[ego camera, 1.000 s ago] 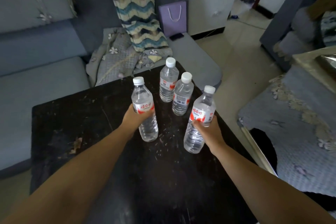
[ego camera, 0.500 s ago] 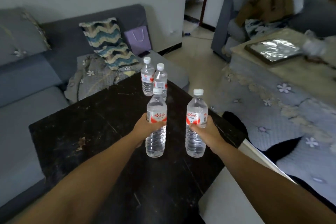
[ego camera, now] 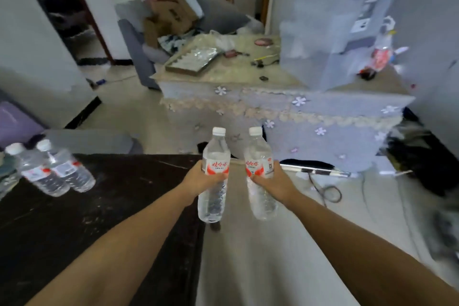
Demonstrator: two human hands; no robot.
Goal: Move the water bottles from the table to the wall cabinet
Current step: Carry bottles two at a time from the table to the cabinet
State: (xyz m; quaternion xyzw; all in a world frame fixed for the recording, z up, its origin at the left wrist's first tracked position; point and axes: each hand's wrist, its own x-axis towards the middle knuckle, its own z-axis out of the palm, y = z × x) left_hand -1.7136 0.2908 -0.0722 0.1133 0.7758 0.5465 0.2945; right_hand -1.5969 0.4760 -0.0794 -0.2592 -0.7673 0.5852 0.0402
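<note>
My left hand point(ego camera: 198, 179) grips a clear water bottle point(ego camera: 214, 156) with a white cap and red label, held upright just past the right edge of the black table point(ego camera: 99, 206). My right hand point(ego camera: 275, 181) grips a second water bottle point(ego camera: 258, 156) of the same kind, upright over the pale floor. Both held bottles are side by side, a little apart. Two more water bottles point(ego camera: 42, 171) point(ego camera: 67, 169) stand close together on the black table at the far left. No wall cabinet is plainly in view.
Ahead stands a low table point(ego camera: 285, 107) with a flowered grey cloth, a tray point(ego camera: 191, 61) and small clutter on top. A translucent plastic box point(ego camera: 330, 32) rises at its right. A grey sofa with cardboard boxes point(ego camera: 169, 12) is behind. A cable point(ego camera: 327, 191) lies on the floor.
My view has swung right, away from the sofa toward the cloth-covered table. Both hands have carried their bottles off the black table; the two other bottles now lie at the left edge of view.
</note>
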